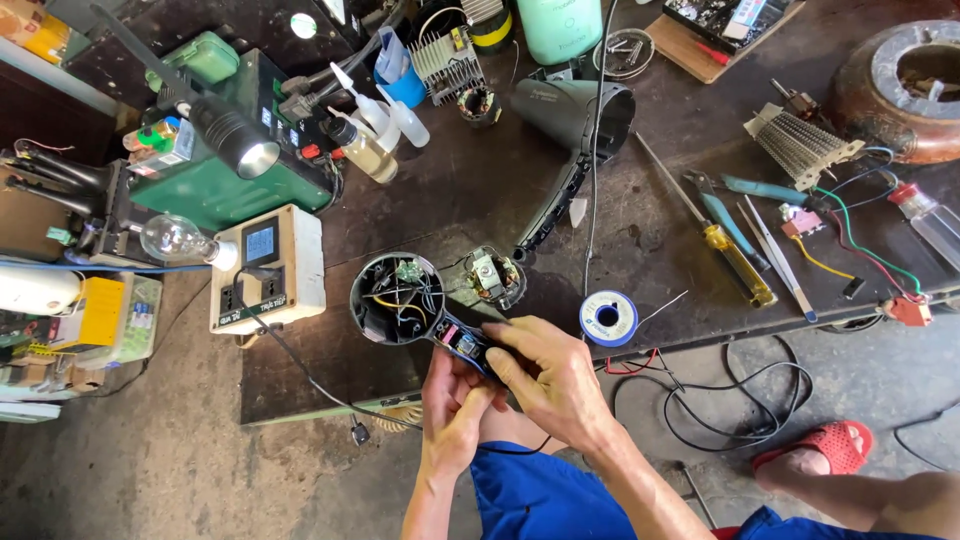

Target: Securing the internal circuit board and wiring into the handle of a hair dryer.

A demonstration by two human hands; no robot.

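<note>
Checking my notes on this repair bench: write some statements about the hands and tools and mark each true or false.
1. Both hands, left hand and right hand, grip the handle of the opened hair dryer half. True.
2. The solder spool lies in the left hand. False: it sits on the workbench, right of the hands.
3. The yellow-handled screwdriver lies untouched on the bench. True.
4. The light bulb lies right of the spool. False: far left.

Both forearms raised from the lower frame edge and converged near centre, left hand [452, 405] cupped palm-up with fingers curled in a grip, right hand [553, 378] laid over from the right, back upward, fingers bent and pressed beside the left fingertips.
</note>
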